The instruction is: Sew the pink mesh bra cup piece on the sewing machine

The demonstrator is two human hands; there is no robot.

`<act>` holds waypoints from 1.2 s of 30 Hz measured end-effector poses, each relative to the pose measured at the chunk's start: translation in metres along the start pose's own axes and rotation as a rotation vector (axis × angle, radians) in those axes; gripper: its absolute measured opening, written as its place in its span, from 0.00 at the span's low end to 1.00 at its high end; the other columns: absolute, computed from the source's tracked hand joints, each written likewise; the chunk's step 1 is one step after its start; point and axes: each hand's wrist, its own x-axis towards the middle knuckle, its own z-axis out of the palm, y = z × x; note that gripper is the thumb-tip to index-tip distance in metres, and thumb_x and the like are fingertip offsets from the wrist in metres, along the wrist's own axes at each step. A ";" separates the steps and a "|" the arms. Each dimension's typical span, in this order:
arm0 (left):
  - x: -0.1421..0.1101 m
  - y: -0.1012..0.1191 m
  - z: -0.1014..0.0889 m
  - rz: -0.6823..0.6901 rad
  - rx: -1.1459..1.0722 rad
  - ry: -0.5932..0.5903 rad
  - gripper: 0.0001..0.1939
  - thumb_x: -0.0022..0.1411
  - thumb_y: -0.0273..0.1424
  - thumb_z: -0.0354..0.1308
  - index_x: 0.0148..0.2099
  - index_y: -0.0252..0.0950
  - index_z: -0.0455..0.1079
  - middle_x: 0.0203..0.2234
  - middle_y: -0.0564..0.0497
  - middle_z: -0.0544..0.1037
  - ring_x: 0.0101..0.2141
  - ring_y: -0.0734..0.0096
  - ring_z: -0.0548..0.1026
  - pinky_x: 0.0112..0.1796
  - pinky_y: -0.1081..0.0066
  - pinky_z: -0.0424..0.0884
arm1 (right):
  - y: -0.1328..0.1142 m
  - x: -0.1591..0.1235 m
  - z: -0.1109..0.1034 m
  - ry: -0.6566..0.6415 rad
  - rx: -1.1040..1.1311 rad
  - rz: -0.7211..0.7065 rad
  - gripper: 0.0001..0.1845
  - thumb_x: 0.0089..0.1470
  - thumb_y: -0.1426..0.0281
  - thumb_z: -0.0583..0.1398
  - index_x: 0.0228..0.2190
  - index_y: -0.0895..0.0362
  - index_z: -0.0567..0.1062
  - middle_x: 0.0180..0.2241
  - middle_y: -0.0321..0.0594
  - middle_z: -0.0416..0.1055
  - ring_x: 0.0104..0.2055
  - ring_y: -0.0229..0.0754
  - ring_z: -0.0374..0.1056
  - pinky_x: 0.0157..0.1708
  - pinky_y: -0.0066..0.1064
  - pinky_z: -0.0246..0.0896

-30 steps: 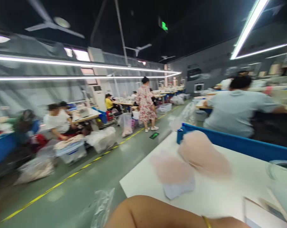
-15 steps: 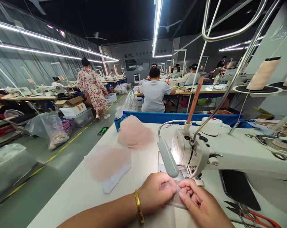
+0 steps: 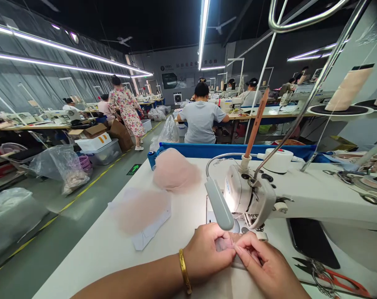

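My left hand [image 3: 207, 253] and my right hand [image 3: 266, 265] meet at the near edge of the white table [image 3: 113, 249]. Both pinch a small sheer pink fabric piece [image 3: 225, 244] just in front of the needle area of the white sewing machine [image 3: 294, 195]. A gold bangle circles my left wrist. A flat pile of pink fabric pieces [image 3: 138, 209] on white paper lies to the left. A domed pink stack [image 3: 174, 170] sits further back.
Scissors with red handles [image 3: 334, 278] lie at the right, near a dark phone [image 3: 313, 243]. Thread cones [image 3: 347, 89] stand on the machine's rack. A person in a grey shirt [image 3: 201, 118] sits ahead; another in a floral dress [image 3: 127, 110] stands in the aisle.
The view swung from the aisle at the left onto the sewing machine. Both hands came into view, closed on the fabric piece, and moved it slightly nearer the needle.
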 end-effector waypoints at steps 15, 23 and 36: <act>-0.001 0.003 -0.002 -0.121 -0.013 -0.045 0.09 0.52 0.37 0.64 0.33 0.38 0.72 0.27 0.55 0.72 0.30 0.69 0.67 0.32 0.68 0.64 | -0.003 -0.002 -0.005 -0.027 -0.111 -0.030 0.18 0.71 0.55 0.56 0.32 0.50 0.75 0.29 0.32 0.70 0.30 0.43 0.64 0.33 0.34 0.54; 0.000 -0.001 -0.005 0.023 0.502 0.088 0.11 0.56 0.33 0.70 0.35 0.38 0.71 0.39 0.47 0.77 0.44 0.54 0.71 0.48 0.54 0.67 | 0.009 0.017 0.002 -0.004 -0.499 -0.187 0.17 0.69 0.60 0.52 0.28 0.50 0.70 0.24 0.35 0.70 0.27 0.47 0.70 0.25 0.33 0.63; -0.006 -0.018 0.000 0.700 0.799 0.236 0.10 0.67 0.25 0.61 0.32 0.39 0.68 0.30 0.56 0.78 0.33 0.65 0.70 0.38 0.61 0.64 | 0.029 0.012 -0.009 0.025 -0.796 -0.449 0.14 0.74 0.63 0.53 0.44 0.47 0.80 0.46 0.45 0.80 0.40 0.50 0.81 0.31 0.34 0.77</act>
